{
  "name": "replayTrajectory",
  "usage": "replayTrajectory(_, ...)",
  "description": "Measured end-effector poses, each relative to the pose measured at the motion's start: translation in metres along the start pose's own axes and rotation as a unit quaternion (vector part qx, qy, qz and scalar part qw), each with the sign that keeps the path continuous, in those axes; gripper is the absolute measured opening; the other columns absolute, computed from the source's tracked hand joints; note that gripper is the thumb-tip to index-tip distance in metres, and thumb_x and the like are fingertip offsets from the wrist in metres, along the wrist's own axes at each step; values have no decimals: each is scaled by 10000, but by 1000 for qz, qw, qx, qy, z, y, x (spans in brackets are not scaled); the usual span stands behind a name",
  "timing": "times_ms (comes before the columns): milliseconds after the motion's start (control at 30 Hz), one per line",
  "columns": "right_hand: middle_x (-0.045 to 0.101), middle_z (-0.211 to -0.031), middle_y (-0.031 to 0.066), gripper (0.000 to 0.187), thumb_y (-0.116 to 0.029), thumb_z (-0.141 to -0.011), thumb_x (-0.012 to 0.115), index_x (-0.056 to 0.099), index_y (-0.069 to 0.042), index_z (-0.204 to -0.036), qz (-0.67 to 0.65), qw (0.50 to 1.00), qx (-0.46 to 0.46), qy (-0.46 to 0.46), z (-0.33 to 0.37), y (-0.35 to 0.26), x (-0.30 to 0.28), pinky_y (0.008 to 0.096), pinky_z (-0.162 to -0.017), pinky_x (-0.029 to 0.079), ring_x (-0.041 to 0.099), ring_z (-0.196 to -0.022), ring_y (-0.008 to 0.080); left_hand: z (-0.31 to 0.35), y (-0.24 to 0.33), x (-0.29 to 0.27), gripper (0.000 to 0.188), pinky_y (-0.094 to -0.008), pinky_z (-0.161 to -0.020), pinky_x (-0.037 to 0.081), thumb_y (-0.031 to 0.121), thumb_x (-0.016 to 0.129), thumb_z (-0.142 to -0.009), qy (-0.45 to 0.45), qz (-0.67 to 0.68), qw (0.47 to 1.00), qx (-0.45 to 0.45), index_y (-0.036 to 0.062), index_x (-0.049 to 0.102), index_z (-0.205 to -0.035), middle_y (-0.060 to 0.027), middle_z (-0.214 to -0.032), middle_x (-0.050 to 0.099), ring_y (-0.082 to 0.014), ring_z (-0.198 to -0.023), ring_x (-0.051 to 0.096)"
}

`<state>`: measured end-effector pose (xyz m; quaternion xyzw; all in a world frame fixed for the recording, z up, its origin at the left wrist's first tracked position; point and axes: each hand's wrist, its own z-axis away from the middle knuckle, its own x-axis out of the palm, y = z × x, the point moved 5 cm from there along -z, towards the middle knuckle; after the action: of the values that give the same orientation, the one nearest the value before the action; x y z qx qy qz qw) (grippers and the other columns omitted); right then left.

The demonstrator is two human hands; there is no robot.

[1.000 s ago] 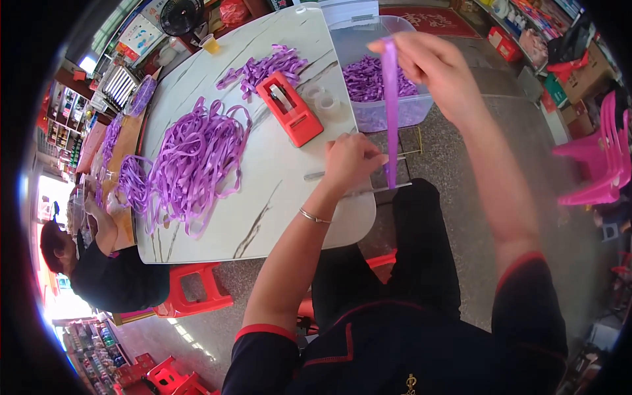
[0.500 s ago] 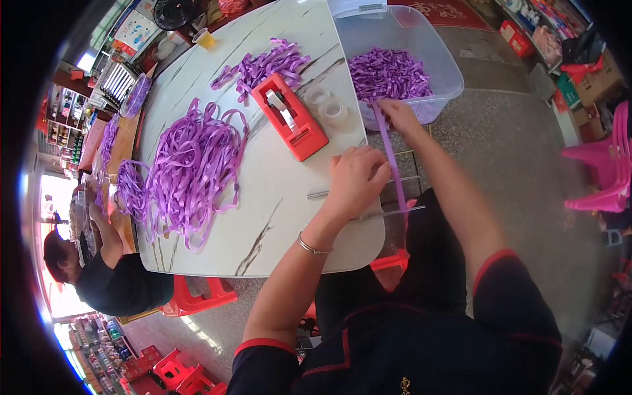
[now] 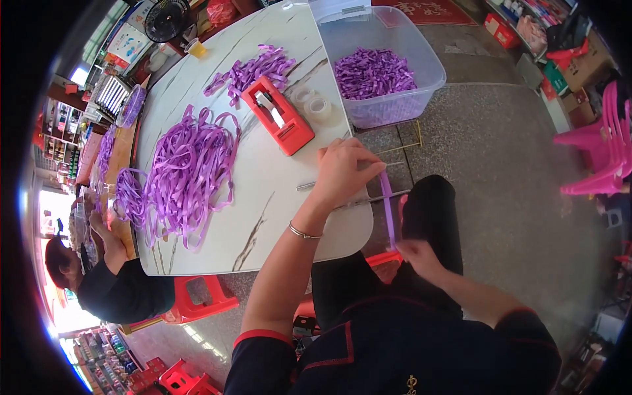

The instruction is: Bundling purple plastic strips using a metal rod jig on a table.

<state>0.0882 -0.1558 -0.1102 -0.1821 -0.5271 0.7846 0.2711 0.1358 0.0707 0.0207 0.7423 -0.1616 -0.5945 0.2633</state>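
Note:
A flat purple ribbon (image 3: 388, 209) hangs past the right edge of the table, over my lap. Its upper part is pinched between the thumb and fingers of my left hand (image 3: 346, 168), whose wrist lies above the table corner. Lower down, my right hand (image 3: 421, 260), slightly blurred, is closed on the ribbon near my knee. Thin metal rods (image 3: 399, 194) jut out from the table edge under my left hand, and the ribbon passes across them. Whether it loops around a rod I cannot tell. A red tape dispenser (image 3: 294, 135) stands beyond my left hand.
A large heap of purple ribbons (image 3: 191, 171) covers the table's left part; a smaller bunch (image 3: 257, 71) lies behind the dispenser. Clear tape rolls (image 3: 318, 108) sit beside it. At the right, a clear plastic bin (image 3: 431, 85) holds cut ribbon pieces. Another person (image 3: 125, 286) sits far left.
My right hand has come down from beside the bin to near my knee. The ribbon now runs down from my left hand to it. My left hand stays near the rods.

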Motion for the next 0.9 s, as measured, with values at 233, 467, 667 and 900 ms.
replayTrajectory(233, 532, -641, 41, 127, -68, -836, 558, 667, -23, -881, 102, 962, -249, -43, 52, -138, -6, 244, -513, 372, 485, -567, 107, 0, 0, -1, 150, -349, -727, 310, 295, 693, -707, -17, -3, 999, -31, 148, 705, -734, 7, -710, 546, -187, -756, 499)
replayTrajectory(467, 411, -591, -59, 243, -205, -892, 490, 663, -34, -890, -14, 970, -243, 10, -53, -221, -22, 212, -469, 258, 349, -527, 32, 1, -4, -1, 144, -354, -722, 338, 248, 634, -754, 35, 6, 999, 5, 107, 663, -757, -17, -717, 551, -208, -746, 500)
replayTrajectory(667, 380, -574, -95, 297, -285, -887, 499, 663, -37, -899, -119, 989, -85, -30, -150, -180, -35, 188, -431, 210, 300, -479, 9, -3, -17, 6, 178, -397, -751, 328, 267, 547, -792, 7, 75, 995, -66, 107, 625, -783, -19, -791, 587, -239, -829, 527)
replayTrajectory(900, 430, -596, -78, 293, -305, -868, 519, 655, -50, -921, -123, 992, 21, 32, -162, -85, -36, 202, -424, 247, 368, -488, 33, 0, -5, 0, 165, -343, -651, 360, 251, 631, -759, 39, 31, 999, -5, 87, 653, -752, -20, -675, 557, -195, -691, 519)
